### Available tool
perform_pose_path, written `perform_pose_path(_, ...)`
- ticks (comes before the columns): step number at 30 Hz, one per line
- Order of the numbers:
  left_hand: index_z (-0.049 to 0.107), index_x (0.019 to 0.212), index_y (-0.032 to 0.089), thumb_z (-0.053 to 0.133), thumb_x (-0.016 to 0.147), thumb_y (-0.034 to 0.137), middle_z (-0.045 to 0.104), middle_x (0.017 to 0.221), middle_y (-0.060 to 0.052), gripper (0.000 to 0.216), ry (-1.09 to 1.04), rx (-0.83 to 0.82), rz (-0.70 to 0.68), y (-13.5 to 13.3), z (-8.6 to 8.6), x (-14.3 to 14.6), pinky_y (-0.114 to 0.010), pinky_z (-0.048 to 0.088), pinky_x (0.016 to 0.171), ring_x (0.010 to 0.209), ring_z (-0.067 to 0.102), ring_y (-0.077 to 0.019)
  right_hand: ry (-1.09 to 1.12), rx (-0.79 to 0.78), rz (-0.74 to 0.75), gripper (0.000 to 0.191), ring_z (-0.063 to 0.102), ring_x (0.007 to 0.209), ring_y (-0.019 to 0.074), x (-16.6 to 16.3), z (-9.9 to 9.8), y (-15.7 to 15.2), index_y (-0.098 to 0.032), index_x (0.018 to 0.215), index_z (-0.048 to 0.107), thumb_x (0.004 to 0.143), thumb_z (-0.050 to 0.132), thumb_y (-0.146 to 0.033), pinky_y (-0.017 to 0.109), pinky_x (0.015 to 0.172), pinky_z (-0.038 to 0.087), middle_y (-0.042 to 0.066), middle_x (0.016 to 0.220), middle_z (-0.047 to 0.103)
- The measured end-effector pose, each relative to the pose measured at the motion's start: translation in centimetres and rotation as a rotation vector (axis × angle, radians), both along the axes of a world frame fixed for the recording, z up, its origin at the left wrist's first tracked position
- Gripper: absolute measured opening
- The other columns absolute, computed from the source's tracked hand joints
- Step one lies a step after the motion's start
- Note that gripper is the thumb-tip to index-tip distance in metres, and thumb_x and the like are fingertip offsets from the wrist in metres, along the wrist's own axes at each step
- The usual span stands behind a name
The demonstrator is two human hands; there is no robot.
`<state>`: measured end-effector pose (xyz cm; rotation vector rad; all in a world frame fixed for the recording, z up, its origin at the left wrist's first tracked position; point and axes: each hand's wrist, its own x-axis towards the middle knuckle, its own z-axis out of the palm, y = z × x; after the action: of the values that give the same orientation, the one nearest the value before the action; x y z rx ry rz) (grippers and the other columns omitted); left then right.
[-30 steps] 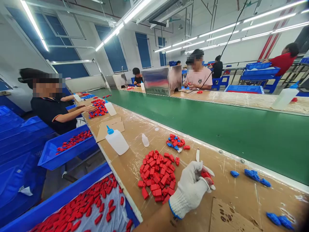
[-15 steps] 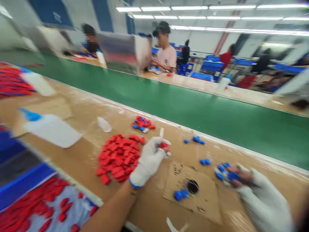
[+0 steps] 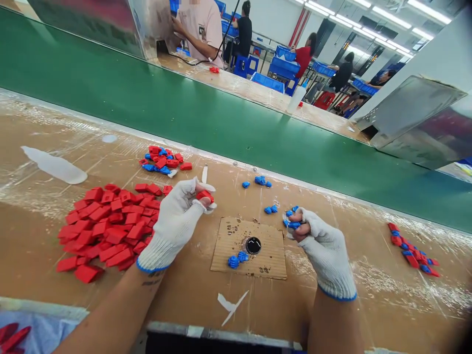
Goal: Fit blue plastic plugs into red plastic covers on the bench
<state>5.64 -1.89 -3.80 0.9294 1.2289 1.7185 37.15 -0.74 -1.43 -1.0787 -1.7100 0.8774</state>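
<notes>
My left hand (image 3: 177,219), in a white knit glove with bare fingertips, pinches a small red block (image 3: 205,196) at the left of centre. A large heap of red blocks (image 3: 114,216) lies just beside it. On the right, my gloved right hand (image 3: 320,246) is closed around several small blue pieces (image 3: 292,223); their exact shape is partly hidden by the fingers. Between the hands lies a square of cardboard (image 3: 221,263). It carries a small round cup of dark liquid (image 3: 253,245) and a pair of lumpy blue pieces (image 3: 233,261).
Beyond the brown worktop runs a green conveyor belt (image 3: 228,123). Mixed red and blue parts (image 3: 162,160) sit near its edge. Joined red-blue pieces (image 3: 413,250) lie at right. A white scrap (image 3: 231,307) is in front. A co-worker (image 3: 206,29) sits across the belt.
The view has swung right and become sharper, bringing the joined red-blue pieces into sight. Both hands keep their hold, and the right hand appears further left in the picture.
</notes>
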Motion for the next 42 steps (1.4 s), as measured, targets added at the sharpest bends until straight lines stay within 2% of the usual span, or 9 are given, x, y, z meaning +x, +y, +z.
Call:
perform_pose_path(6,0.066,0.097,0.019,0.078,0.085,0.024,0.076,0.099,-0.004,0.019,0.024,0.037,-0.014,0.0,0.3,0.1,-0.027,0.068,0.072,0.074,0.070,-0.0116,-0.196,0.091,0.095,0.013,0.080,0.093,0.0244,-1.5,1.3,-0.4,-0.025,0.086,0.080,0.089,0.072,-0.014,0.041,0.081,0.068,0.006,0.098,0.082)
perform_pose_path(11,0.065,0.096,0.019,0.077,0.084,0.024,0.076,0.098,-0.004,0.018,0.044,0.021,-0.021,0.0,0.7,0.2,-0.029,0.068,0.072,0.072,0.070,-0.0118,-0.498,0.269,0.334,0.025,0.071,0.084,0.0182,-3.7,3.3,-0.9,-0.023,0.075,0.063,0.091,0.057,-0.004,0.031,0.068,0.057,0.005,0.094,0.072)
perform_pose_path(15,0.064,0.100,0.018,0.078,0.078,0.019,0.075,0.096,-0.004,0.026,-0.006,-0.013,-0.053,0.2,0.7,0.3,-0.027,0.066,0.070,0.076,0.071,-0.0129,-0.695,0.215,0.388,0.018,0.062,0.068,0.0160,-4.9,3.9,-1.0,-0.024,0.090,0.054,0.091,0.054,-0.007,0.029,0.062,0.047,0.000,0.081,0.066)
perform_pose_path(21,0.064,0.107,0.018,0.082,0.072,0.017,0.071,0.094,-0.003,0.039,-0.054,-0.049,-0.068,0.4,0.4,0.3,-0.032,0.067,0.077,0.088,0.074,-0.0183,-0.860,0.134,0.405,0.020,0.062,0.065,0.0170,-5.7,3.6,-1.1,-0.026,0.094,0.045,0.085,0.055,-0.011,0.027,0.057,0.039,-0.002,0.078,0.065)
perform_pose_path(25,0.066,0.104,0.017,0.083,0.074,0.016,0.071,0.092,-0.003,0.034,-0.016,-0.042,-0.064,0.3,0.3,0.1,-0.031,0.066,0.076,0.085,0.073,-0.0178,-0.813,0.033,0.325,0.015,0.062,0.062,0.0147,-5.5,3.4,-0.6,-0.026,0.096,0.046,0.091,0.058,-0.019,0.026,0.055,0.041,-0.002,0.081,0.066)
perform_pose_path(31,0.072,0.102,0.016,0.084,0.078,0.019,0.076,0.095,-0.005,0.028,0.044,-0.033,-0.087,0.1,0.0,0.0,-0.031,0.064,0.077,0.083,0.073,-0.0172,-0.711,-0.011,0.257,0.021,0.061,0.057,0.0120,-5.0,3.3,0.0,-0.026,0.093,0.046,0.087,0.065,-0.020,0.026,0.054,0.046,-0.003,0.080,0.066)
perform_pose_path(34,0.070,0.099,0.017,0.084,0.077,0.017,0.078,0.103,-0.006,0.026,0.009,-0.005,-0.137,-0.3,0.2,0.4,-0.031,0.065,0.078,0.084,0.075,-0.0169,-0.417,0.039,0.211,0.025,0.065,0.063,0.0122,-4.4,3.4,-0.6,-0.027,0.096,0.050,0.089,0.072,-0.018,0.029,0.060,0.056,0.000,0.096,0.072)
perform_pose_path(38,0.061,0.091,0.021,0.084,0.076,0.014,0.078,0.101,-0.003,0.028,-0.089,0.047,-0.297,-1.3,1.1,1.3,-0.030,0.065,0.070,0.081,0.077,-0.0173,0.046,0.123,0.068,0.036,0.076,0.089,0.0214,-5.4,2.9,-1.6,-0.029,0.094,0.051,0.084,0.083,-0.013,0.042,0.084,0.066,0.000,0.098,0.075)
perform_pose_path(42,0.058,0.093,0.022,0.088,0.080,0.017,0.079,0.089,0.001,0.033,-0.213,0.095,-0.448,-2.2,1.5,2.3,-0.025,0.061,0.068,0.076,0.076,-0.0140,0.244,0.107,0.073,0.032,0.077,0.099,0.0224,-7.8,2.1,-2.1,-0.028,0.090,0.055,0.085,0.080,-0.009,0.045,0.091,0.066,-0.001,0.101,0.076)
